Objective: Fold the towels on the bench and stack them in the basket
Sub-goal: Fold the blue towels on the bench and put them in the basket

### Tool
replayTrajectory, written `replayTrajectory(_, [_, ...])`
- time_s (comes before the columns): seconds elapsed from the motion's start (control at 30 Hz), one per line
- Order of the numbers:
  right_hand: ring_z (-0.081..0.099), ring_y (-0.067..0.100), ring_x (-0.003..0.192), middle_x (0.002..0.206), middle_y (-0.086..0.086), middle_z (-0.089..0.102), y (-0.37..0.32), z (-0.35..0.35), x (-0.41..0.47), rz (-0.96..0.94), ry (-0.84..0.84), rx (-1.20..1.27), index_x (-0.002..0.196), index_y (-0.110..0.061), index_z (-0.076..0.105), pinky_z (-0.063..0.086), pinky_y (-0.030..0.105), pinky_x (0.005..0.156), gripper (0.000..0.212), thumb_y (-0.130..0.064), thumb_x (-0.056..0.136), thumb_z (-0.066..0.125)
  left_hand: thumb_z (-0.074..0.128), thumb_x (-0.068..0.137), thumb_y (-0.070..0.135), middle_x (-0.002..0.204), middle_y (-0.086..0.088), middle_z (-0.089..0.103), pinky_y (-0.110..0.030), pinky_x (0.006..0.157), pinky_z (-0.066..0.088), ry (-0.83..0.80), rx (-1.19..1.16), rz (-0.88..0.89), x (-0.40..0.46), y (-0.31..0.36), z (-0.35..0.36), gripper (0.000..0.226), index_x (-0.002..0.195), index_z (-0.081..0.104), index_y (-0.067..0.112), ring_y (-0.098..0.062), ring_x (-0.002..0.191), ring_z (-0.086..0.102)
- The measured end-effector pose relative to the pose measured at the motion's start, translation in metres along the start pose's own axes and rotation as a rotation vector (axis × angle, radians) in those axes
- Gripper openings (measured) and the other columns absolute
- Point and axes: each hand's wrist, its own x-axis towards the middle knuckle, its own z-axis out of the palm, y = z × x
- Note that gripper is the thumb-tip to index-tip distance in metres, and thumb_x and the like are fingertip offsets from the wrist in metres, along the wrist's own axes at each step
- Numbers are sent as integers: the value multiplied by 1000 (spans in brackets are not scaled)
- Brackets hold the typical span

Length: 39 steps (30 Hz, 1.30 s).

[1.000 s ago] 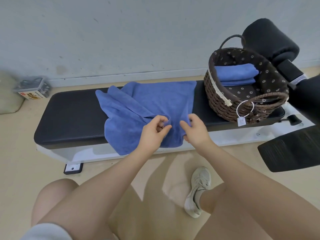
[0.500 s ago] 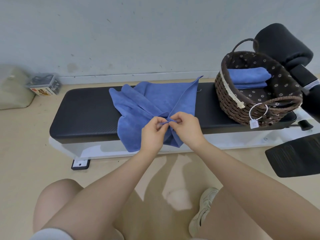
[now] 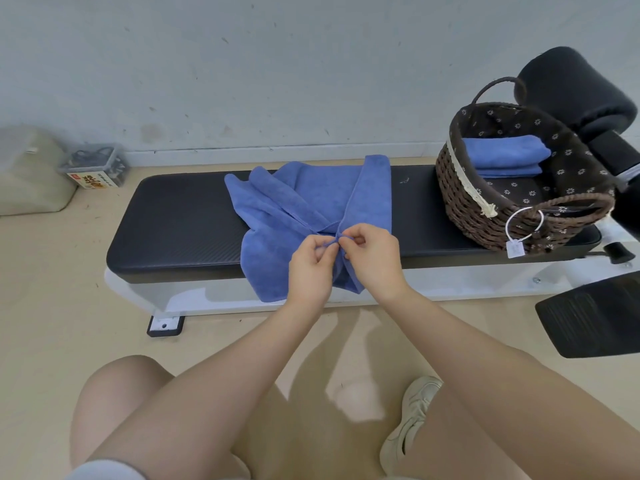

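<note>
A blue towel (image 3: 304, 202) lies crumpled across the middle of the black bench (image 3: 180, 230), its front part hanging over the near edge. My left hand (image 3: 311, 265) and my right hand (image 3: 372, 258) meet at the near edge, each pinching a corner of the towel between thumb and fingers. The right side of the towel is folded over toward the middle in a long strip. A brown wicker basket (image 3: 460, 188) stands on the bench's right end and holds a folded blue towel (image 3: 505, 155).
Black padded rollers (image 3: 575, 88) rise behind the basket and a black pad (image 3: 595, 317) juts out at lower right. A small box (image 3: 95, 166) and a pale bag (image 3: 31, 171) sit on the floor at left. My knees and one shoe are below.
My hands came together at the towel's near edge, drawing its right side over toward the middle. The view shifted so the bench and basket sit further right.
</note>
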Motion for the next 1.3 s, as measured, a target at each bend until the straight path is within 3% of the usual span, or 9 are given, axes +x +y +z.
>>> replayTrajectory(0.1, [64,20,81,77,4,69,-3,1,0,-24,-10,-102,79,-6,68,49,29,76,17,-9,86,53,53,91,13,77,-7,70,-40,80,51,26,-2,-2,-1,-5,1,19,79,56,27,-20,77,65])
replayTrajectory(0.27, [63,36,72,72,25,67,0,3,6,52,-61,-114,71,9,63,55,44,71,21,-5,80,50,51,92,14,78,-5,70,-29,71,47,67,60,34,-6,-4,4,20,78,53,28,-16,77,62])
replayTrajectory(0.43, [60,19,72,77,14,67,2,-1,5,99,-245,94,76,-2,66,54,37,76,23,1,84,45,52,93,19,78,7,68,-26,75,49,47,54,28,-5,-3,1,11,88,54,28,-8,79,64])
replayTrajectory(0.6, [60,7,64,74,0,65,5,-7,6,176,-199,304,77,-18,60,44,9,50,25,3,87,50,62,88,22,81,0,71,-31,82,51,-23,51,39,-3,3,-1,14,82,53,31,-14,86,68])
replayTrajectory(0.83, [54,1,59,66,-7,63,6,-15,15,160,-212,350,72,-16,65,39,14,57,10,-14,82,68,63,87,25,77,-7,69,-39,81,51,-135,16,23,3,10,-10,10,91,56,18,-15,78,64])
replayTrajectory(0.93, [49,3,57,65,-6,59,2,-17,19,205,-234,300,71,-18,61,38,15,54,17,-20,87,63,62,88,23,57,8,63,-29,66,47,-145,72,14,5,19,-12,11,81,55,20,-6,57,57])
replayTrajectory(1.07, [56,6,71,78,-5,62,-2,-15,13,184,-206,432,84,-15,59,43,17,64,20,-27,96,48,56,91,23,70,3,62,-34,72,50,-31,294,81,12,36,-16,11,81,54,21,-18,69,60])
replayTrajectory(1.2, [52,8,85,95,-5,50,-1,-4,3,-180,-103,43,96,-17,50,41,16,65,28,-29,78,69,47,96,20,65,2,61,-28,71,50,1,-69,-36,11,81,-24,18,81,54,14,-14,69,60])
replayTrajectory(1.3, [53,18,96,107,-1,48,-14,2,1,-252,31,-66,105,-14,50,42,28,67,25,-21,83,59,38,100,17,77,-2,62,-21,71,51,-79,-551,-201,1,114,-28,23,94,58,6,-14,80,60])
